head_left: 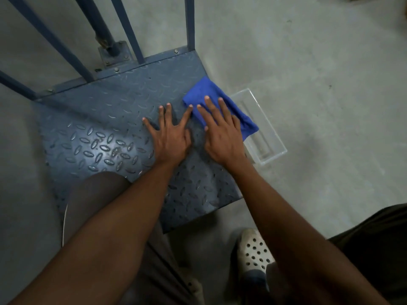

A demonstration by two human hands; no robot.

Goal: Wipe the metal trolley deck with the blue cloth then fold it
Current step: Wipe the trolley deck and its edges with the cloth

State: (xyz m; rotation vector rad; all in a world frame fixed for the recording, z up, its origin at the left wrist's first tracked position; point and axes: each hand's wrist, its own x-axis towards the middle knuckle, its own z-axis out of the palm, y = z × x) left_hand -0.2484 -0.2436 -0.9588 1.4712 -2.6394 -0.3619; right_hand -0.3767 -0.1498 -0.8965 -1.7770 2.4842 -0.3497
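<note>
left hand: flat, fingers spread, pressing trolley deck, gripping nothing | right hand: flat, straight fingers pressing blue cloth | cloth: under right fingers, overhanging deck edge | clear box: just right of right hand

**Both palms down, fingers straight**

My left hand lies flat, palm down, its fingers straight and fanned wide, the thumb kept close along the inner side. My right hand is flat too, palm down, fingers straight and slightly apart, pointing away from me. The hands sit just beside each other, index fingertips nearly meeting. My left forearm and right forearm are bare and reach forward, angling in toward each other.
</note>
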